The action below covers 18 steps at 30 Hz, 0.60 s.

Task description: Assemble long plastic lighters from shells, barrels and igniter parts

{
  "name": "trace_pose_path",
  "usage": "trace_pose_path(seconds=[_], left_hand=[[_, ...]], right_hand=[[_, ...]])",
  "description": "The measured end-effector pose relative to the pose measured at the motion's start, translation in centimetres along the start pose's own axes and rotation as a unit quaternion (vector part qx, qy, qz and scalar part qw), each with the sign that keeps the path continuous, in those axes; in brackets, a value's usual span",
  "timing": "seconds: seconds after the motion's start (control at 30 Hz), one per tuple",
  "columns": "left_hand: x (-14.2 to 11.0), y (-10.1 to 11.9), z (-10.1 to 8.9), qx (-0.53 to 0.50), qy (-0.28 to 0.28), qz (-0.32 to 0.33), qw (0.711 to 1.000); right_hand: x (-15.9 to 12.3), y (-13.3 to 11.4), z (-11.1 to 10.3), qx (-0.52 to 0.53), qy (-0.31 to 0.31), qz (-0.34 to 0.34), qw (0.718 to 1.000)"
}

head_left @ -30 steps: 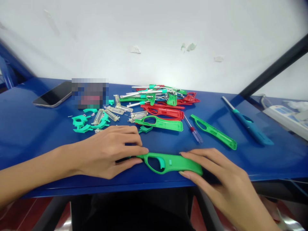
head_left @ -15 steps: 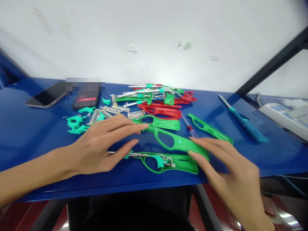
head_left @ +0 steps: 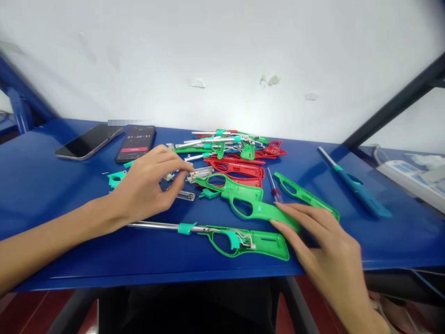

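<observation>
Open green half [head_left: 269, 245] w/ a metal rod [head_left: 156, 226] lies nr the worktop's [head_left: 104, 260] front edge. Just behind it, R hand [head_left: 332, 253] pinches the green cover [head_left: 262, 210] by its wide end, bt. thumb & fingers. L hand [head_left: 148, 188] is by the clear tubes [head_left: 202, 174], fingers bent close to thumb; can't tell if they grip one. 2 phones [head_left: 88, 142] lie nr the back L corner.
</observation>
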<state>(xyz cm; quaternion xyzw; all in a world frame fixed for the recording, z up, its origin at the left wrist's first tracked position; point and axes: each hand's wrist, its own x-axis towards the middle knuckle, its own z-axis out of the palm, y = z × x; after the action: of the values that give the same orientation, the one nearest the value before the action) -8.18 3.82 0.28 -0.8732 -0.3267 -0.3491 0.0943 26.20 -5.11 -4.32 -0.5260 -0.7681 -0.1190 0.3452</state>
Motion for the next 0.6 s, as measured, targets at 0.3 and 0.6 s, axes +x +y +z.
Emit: trace_pose_path(seconds=[0.3,0.6], left_hand=[[-0.7,-1.6,0.6,0.019,-0.100,-0.093,0.990],[-0.8,-1.4,1.0,0.024,-0.136,-0.148,0.979]], right_hand=[[-0.4,0.4,0.0,0.047,-0.014,0.012,0.999],[-0.1,0.3,0.1,0.054,-0.011,0.003,0.998]])
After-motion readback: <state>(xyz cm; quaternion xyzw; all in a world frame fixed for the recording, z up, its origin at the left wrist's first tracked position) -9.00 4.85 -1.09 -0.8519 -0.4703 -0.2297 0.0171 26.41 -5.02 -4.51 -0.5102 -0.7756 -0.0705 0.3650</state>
